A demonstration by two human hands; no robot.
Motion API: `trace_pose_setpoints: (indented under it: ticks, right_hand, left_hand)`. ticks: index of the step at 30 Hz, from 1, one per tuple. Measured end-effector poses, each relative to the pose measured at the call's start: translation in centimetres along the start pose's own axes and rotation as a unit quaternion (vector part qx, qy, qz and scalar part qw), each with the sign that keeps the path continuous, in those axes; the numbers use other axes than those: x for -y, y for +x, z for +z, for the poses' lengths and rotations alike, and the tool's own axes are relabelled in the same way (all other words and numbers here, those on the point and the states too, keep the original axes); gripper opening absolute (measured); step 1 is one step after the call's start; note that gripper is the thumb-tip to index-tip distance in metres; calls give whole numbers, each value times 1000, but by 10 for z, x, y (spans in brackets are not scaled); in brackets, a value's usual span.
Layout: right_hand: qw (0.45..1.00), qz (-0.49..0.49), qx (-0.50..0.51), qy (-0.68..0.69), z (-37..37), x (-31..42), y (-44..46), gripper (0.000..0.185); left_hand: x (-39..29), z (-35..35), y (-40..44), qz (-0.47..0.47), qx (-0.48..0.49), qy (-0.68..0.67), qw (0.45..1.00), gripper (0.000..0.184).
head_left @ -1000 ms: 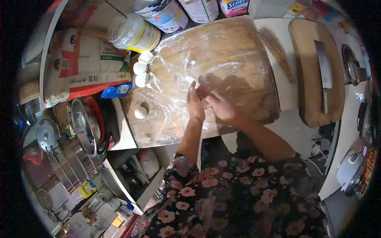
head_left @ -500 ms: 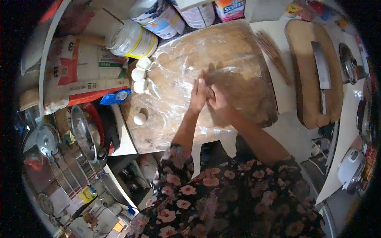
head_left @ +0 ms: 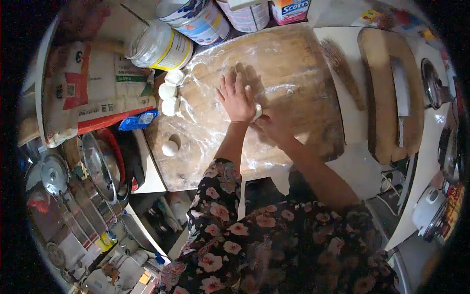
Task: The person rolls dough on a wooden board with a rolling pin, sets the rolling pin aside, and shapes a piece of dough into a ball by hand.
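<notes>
My left hand [head_left: 236, 102] is spread out over the floured wooden board [head_left: 293, 63], palm down. Its heel presses against a small piece of white dough [head_left: 258, 112]. Curled around the other side of that dough is my right hand [head_left: 272, 126], its fingers partly hidden. On the board's left side, three white dough pieces sit in a row, the middle dough piece [head_left: 167, 91] touching its neighbours. A round dough ball [head_left: 170, 148] rests alone nearer the front edge.
Behind the board stand a glass jar [head_left: 171, 49], several tins [head_left: 203, 24] and a Scotts box [head_left: 290, 11]. A straw brush [head_left: 342, 68] lies at its right, beside a cleaver [head_left: 401, 88] on a long wooden board [head_left: 379, 98]. A paper flour bag [head_left: 98, 83] is at left.
My left hand has opened from a closed-together pose, spreading its fingers and shifting slightly left over the board. My right hand stays close by, with the dough now visible between the hands.
</notes>
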State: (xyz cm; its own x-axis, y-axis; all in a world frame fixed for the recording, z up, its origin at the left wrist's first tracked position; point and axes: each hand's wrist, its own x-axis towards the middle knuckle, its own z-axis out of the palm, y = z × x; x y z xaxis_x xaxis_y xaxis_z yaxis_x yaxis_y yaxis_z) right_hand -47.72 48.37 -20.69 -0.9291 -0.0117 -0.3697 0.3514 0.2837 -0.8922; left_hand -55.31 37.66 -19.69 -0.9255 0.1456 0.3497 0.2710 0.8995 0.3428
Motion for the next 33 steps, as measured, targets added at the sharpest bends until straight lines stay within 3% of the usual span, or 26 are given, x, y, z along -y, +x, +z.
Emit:
trace_pose_setpoints:
  ticks: [2, 3, 4, 5, 6, 7, 8, 9, 11, 12, 13, 14, 15, 17, 19, 20, 21, 22, 23, 24, 25, 26, 27, 29, 31, 33]
  right_hand:
    - [999, 8, 41, -33, 6, -1, 1, 22]
    - [989, -104, -71, -74, 12, 1, 0, 27]
    - [954, -212, -181, -111, 18, 2, -1, 33]
    - [954, -215, -179, -106, 19, 11, -4, 33]
    - [970, -216, -94, 61, 15, 23, -8, 29]
    - [953, -205, -7, 224, 14, 29, -13, 26]
    - [944, -291, -5, -152, 16, 9, -8, 30]
    - [944, -292, -5, -152, 15, 15, -8, 30]
    - [962, -249, 8, -115, 14, 26, -12, 27]
    - [969, -179, -41, 166, 21, 34, -10, 24]
    - [970, -174, -40, 164, 18, 30, -8, 24]
    - [988, -123, -52, 73, 13, 25, -4, 24]
    - [995, -75, -65, -20, 8, 22, 1, 23]
    - [994, -74, -74, -7, 1, 28, 1, 25]
    - [996, 45, 60, -43, -7, 36, 11, 25]
    - [996, 13, 61, 55, 2, 38, 13, 25]
    - [997, 13, 58, 55, 5, 39, 13, 25]
    - [1000, 6, 8, -24, 10, 41, 13, 17]
    - [994, -1, -43, -100, 12, 49, 14, 10]
    - [994, -5, -45, -97, 14, 48, 15, 10]
    - [983, -137, -80, -89, 17, 45, 13, 12]
    - [954, -266, -112, -79, 20, 41, 12, 14]
    - [955, -264, -108, -75, 23, 35, 11, 14]
    - [914, -360, 16, -185, 28, 28, 11, 20]
    - [918, -344, 36, -193, 30, 39, 11, 22]
    - [985, -151, -60, -50, 36, 34, 15, 25]
  left_hand:
    - [3, -2, 1, 21, 2, -93, 995, 41]
    - [2, -11, -3, 27, -1, -88, 996, 41]
    - [-1, -23, -15, -170, 137, -293, 931, 40]
    - [-4, -34, -25, -352, 258, -469, 768, 40]
    - [-5, -45, -29, -354, 254, -464, 771, 40]
    - [-7, -54, -34, -404, 156, -574, 695, 40]
    - [-10, -60, -39, -441, 53, -668, 597, 41]
    - [-10, -52, -49, -440, 52, -668, 598, 41]
    - [-20, -36, -62, -357, -60, -488, 794, 40]
    - [-27, -32, -62, -337, -37, -394, 854, 34]
    - [-21, -30, -57, -342, -34, -395, 852, 34]
    - [-8, -24, -46, -190, -23, -243, 951, 35]
    - [4, -16, -32, -25, -13, -81, 996, 37]
    - [14, -15, -5, -1, 8, -33, 999, 38]
    - [20, -11, 14, 29, 17, 19, 999, 39]
    - [21, -7, 18, 10, 18, 0, 1000, 39]
    - [22, -3, 19, -9, 21, -18, 1000, 39]
    - [24, -2, 19, 30, 3, -117, 993, 41]
    - [27, -4, 15, 34, 2, -115, 993, 41]
    - [29, -10, 5, -45, 79, -240, 966, 41]
    - [30, -16, -7, -126, 155, -358, 912, 41]
    - [14, -42, -9, -289, 153, -527, 785, 39]
    - [11, -50, -19, -293, 153, -522, 786, 39]
    - [8, -59, -33, -433, -6, -614, 659, 37]
    - [18, -26, -57, -353, -50, -433, 828, 33]
    - [20, -25, -41, -149, -41, -200, 967, 33]
